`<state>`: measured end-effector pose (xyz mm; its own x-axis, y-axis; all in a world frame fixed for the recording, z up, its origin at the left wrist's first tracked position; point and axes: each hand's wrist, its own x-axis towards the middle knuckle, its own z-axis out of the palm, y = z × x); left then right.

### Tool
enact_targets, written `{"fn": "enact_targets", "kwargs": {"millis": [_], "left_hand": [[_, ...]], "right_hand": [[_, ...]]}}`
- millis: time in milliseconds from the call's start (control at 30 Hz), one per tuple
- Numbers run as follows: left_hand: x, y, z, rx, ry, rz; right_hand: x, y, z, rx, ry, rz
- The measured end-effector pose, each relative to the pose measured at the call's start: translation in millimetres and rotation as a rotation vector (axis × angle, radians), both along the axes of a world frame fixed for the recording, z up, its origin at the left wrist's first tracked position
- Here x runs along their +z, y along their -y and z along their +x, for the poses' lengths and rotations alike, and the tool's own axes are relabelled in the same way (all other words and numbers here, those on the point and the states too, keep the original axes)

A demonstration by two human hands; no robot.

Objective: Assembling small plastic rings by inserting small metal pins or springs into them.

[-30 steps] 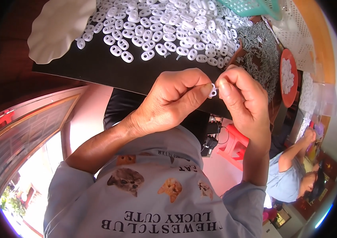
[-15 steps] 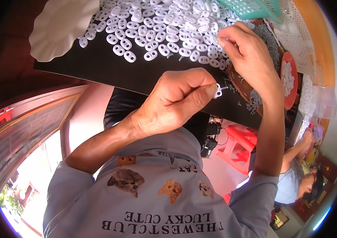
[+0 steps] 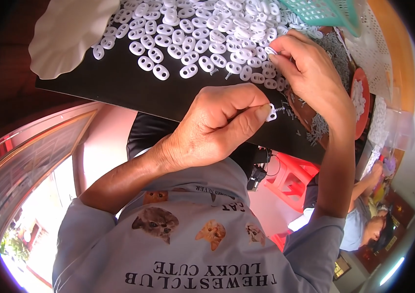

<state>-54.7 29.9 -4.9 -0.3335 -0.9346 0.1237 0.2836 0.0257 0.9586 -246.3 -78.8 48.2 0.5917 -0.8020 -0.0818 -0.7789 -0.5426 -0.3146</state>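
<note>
My left hand (image 3: 224, 122) is closed in a pinch over the table's near edge. Between its thumb and forefinger sits a white two-hole plastic piece (image 3: 273, 115), with a small grey screw (image 3: 279, 109) sticking out of it to the right. Farther off to the right, the thumb and forefinger of my right hand (image 3: 310, 71) pinch another white two-hole piece (image 3: 271, 50) at the edge of the pile. Many matching loose pieces (image 3: 202, 33) cover the far part of the black table (image 3: 119, 88).
A cream wavy-rimmed dish (image 3: 65, 36) lies far left, a green perforated basket (image 3: 322, 12) far right. Grey screws (image 3: 319, 128) are heaped beside my right forearm, near a red dish (image 3: 362, 124) of white bits. A red stool (image 3: 285, 180) stands below; another person (image 3: 363, 224) sits at right.
My right hand has drawn slightly away from the pile, and a white piece now shows in its pinch. My left hand keeps its hold, nearly still. The view has shifted slightly.
</note>
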Motion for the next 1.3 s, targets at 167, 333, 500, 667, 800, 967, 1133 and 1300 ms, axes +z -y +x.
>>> {"fn": "enact_targets", "kwargs": {"millis": [167,333,500,667,800,967,1133,1300], "left_hand": [[-4.7,0.3,-0.3,0.021,-0.025,-0.063],[-3.3,-1.5,0.0,0.025,-0.036,-0.045],[-3.8,-2.5,0.6,0.024,-0.047,-0.032],[-4.1,-2.8,1.0,0.024,-0.041,-0.046],[-5.0,-3.0,0.7,0.034,-0.025,-0.076],[-5.0,-1.8,1.1,0.042,-0.010,-0.104],[-4.9,-1.0,-0.1,0.041,-0.012,-0.100],[-5.3,-1.7,-0.3,0.039,-0.029,-0.091]], "right_hand": [[-4.1,-8.1,5.2,0.061,0.019,-0.187],[-6.1,-23.8,6.4,0.110,-0.088,-0.304],[-9.3,-28.9,1.2,0.097,0.064,-0.254],[-10.0,-23.3,-0.3,0.060,0.100,-0.238],[-13.2,-23.1,5.5,0.054,0.050,-0.231],[-11.4,-18.5,12.8,0.014,0.072,-0.215],[-10.5,-17.4,11.9,0.022,0.045,-0.165],[-11.7,-14.1,12.6,0.039,0.003,-0.164]]}}
